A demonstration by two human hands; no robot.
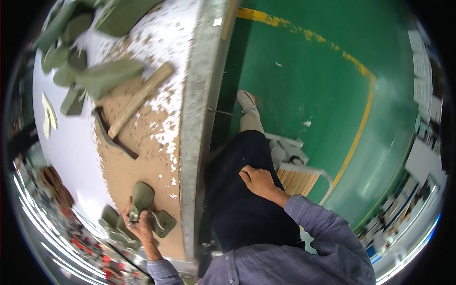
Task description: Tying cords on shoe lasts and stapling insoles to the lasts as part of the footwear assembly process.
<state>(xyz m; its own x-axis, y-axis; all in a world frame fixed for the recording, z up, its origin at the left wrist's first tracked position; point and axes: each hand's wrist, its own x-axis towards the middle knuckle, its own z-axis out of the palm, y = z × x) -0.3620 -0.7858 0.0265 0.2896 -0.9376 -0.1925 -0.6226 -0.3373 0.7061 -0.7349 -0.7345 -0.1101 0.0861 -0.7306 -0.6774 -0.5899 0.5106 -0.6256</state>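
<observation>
My left hand [137, 223] grips a grey-green padded piece [141, 197] over the worn brown top of the workbench [190, 142], next to several similar green pieces [161, 223]. My right hand [259, 183] rests flat on my dark apron [242, 199] at the thigh, holding nothing. A hammer [135, 102] with a pale wooden handle and dark head lies on the bench farther along.
Several grey-green cut pieces [102, 76] are piled at the far end of the bench, with pale shapes [48, 114] on the white area. A wooden slatted stool [299, 173] stands beside my leg on the green floor [308, 85], which has a yellow line [356, 133].
</observation>
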